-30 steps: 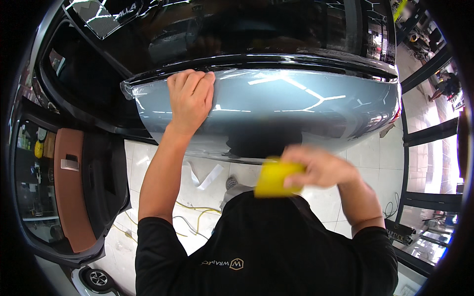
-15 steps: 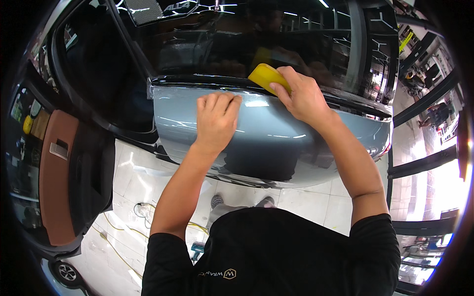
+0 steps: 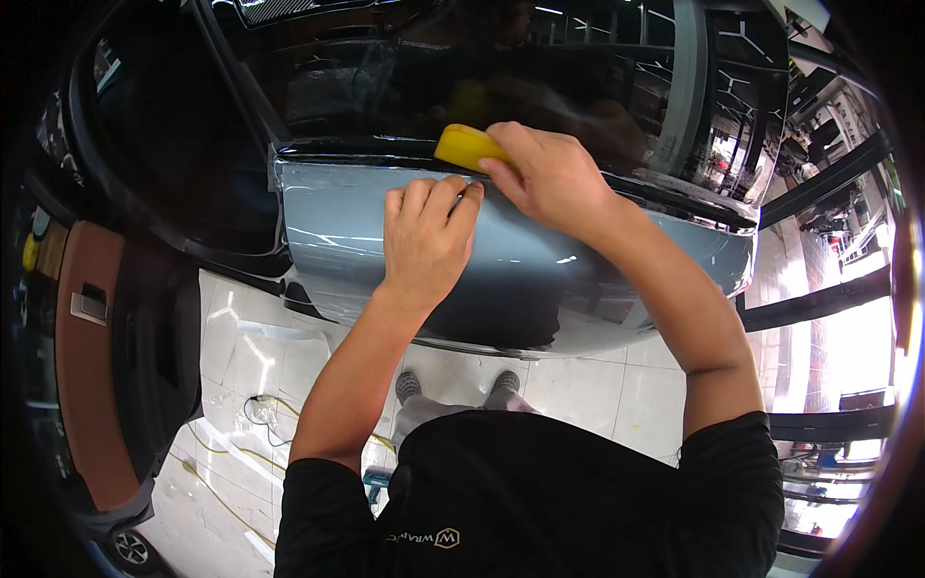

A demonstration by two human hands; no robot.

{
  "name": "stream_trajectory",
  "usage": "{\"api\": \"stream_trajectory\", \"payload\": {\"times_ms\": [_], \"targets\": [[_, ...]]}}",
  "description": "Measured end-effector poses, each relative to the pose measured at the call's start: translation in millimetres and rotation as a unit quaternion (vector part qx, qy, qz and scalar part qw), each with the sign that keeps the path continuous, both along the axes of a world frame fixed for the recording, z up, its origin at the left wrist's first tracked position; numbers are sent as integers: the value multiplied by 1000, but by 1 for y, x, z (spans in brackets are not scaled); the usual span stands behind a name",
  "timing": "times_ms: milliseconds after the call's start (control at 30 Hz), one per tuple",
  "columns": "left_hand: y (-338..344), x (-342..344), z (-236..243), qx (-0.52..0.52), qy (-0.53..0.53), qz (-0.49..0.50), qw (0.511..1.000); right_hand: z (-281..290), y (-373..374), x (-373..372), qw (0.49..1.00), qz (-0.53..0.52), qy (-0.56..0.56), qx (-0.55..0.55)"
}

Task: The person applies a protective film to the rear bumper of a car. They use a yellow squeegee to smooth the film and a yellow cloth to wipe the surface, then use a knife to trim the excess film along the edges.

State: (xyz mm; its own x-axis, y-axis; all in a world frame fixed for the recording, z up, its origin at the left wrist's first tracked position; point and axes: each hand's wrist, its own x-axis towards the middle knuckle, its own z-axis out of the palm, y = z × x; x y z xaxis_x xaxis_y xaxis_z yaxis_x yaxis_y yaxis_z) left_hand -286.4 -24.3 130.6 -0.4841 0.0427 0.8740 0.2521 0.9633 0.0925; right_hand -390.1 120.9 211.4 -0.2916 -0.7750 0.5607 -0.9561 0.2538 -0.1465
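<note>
My right hand [image 3: 554,178] grips a yellow squeegee [image 3: 466,146], its flat block lying along the black trim at the base of the dark car window [image 3: 385,101]. Just below and to the left, my left hand [image 3: 427,241] rests at the top edge of the glossy grey-blue car panel [image 3: 597,265]. Its fingers are bent and pressed close together; whatever they pinch, if anything, is hidden under the fingertips.
An opened car door with a brown inner panel [image 3: 89,385] stands at the left. On the tiled floor [image 3: 588,400] lie a yellow cable [image 3: 217,445] and a teal power tool [image 3: 377,479], partly hidden by my sleeve.
My right hand and the squeegee have slid left along the trim, closer to my left hand. The left hand stays at the panel's top edge while the view has shifted slightly.
</note>
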Motion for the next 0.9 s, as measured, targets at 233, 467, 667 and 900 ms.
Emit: {"api": "stream_trajectory", "payload": {"times_ms": [233, 467, 667, 900], "targets": [[-10, 5, -4, 62, 13, 12, 998, 1, -20, 0, 999, 28, 16, -4], [-22, 21, -14, 177, 16, 18, 984, 6, 6, 6, 998, -52, -34, -21], [-20, 20, -15, 213, 41, 23, 976, 1, -36, 4, 999, 45, 20, -4], [-26, 23, -16, 250, 58, 13, 966, 12, -56, 10, 999, 29, -35, 17]]}}
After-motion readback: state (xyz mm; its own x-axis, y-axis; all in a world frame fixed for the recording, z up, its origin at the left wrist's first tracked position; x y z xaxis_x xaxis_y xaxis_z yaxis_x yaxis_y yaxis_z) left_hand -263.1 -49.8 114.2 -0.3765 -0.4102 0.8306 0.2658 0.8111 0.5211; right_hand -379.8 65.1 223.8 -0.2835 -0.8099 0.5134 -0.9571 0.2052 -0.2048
